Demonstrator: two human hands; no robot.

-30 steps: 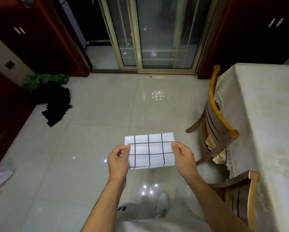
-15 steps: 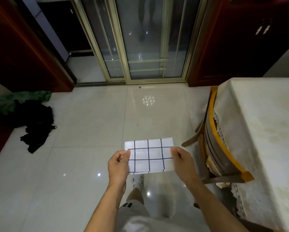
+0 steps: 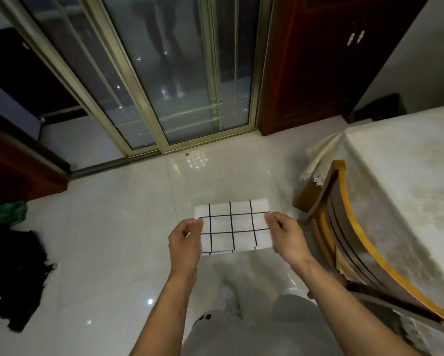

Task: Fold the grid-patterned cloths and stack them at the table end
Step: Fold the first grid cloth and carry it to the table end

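My left hand (image 3: 186, 240) pinches the left edge of the small white cloth with dark grid lines (image 3: 235, 224), thumb on the near face. My right hand (image 3: 285, 236) pinches the right edge the same way. Between them the cloth hangs in the air as a flat, taut rectangle, out in front of my body and above the glossy white tiled floor (image 3: 113, 227), touching nothing but the hands.

I judge it is already folded down to this compact size. The grip on both edges seems meant to stop the layers sliding open while it is carried. How many layers there are I cannot tell.

To the right, near the cloth but apart from it, a wooden chair with a curved yellow backrest (image 3: 344, 227) is pushed against the worktop under its cream patterned tablecloth (image 3: 408, 176). I judge the step in hand is taking this cloth to the table end. The chair back blocks a straight reach.

Farther off are a pale-framed sliding glass door (image 3: 164, 73) and a dark red wooden cabinet (image 3: 318, 60). At far left a heap of black clothing (image 3: 12, 265) lies on the floor beside green fabric (image 3: 5, 214).
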